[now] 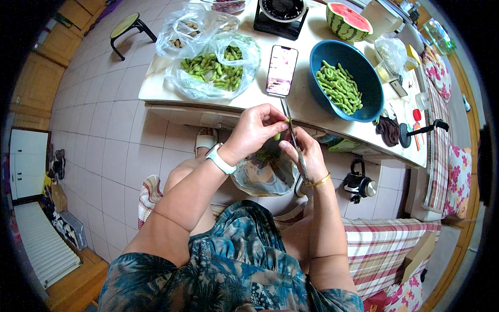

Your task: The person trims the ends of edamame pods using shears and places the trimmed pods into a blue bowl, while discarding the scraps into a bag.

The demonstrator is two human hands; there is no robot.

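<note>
Between the fingertips of my left hand (259, 128) is a green edamame pod (277, 136), mostly covered by the fingers. My right hand (308, 150) grips a pair of scissors (291, 130), their blades pointing up and away from me beside the pod. Whether the blades touch the pod is hard to tell. Below both hands, a bin lined with a plastic bag (265, 177) holds green scraps. A clear plastic bag of edamame pods (212, 72) lies open on the table at the left. To the right, a blue plastic basin (368, 84) contains more pods.
On the marble-look table (156, 87), a smartphone (281, 70) lies between bag and basin. Behind are a black stand (278, 29), a cut watermelon (349, 23) and a bag of peanuts (183, 35). A phone holder (405, 136) stands right. A black kettle-like vessel (358, 185) is on the floor.
</note>
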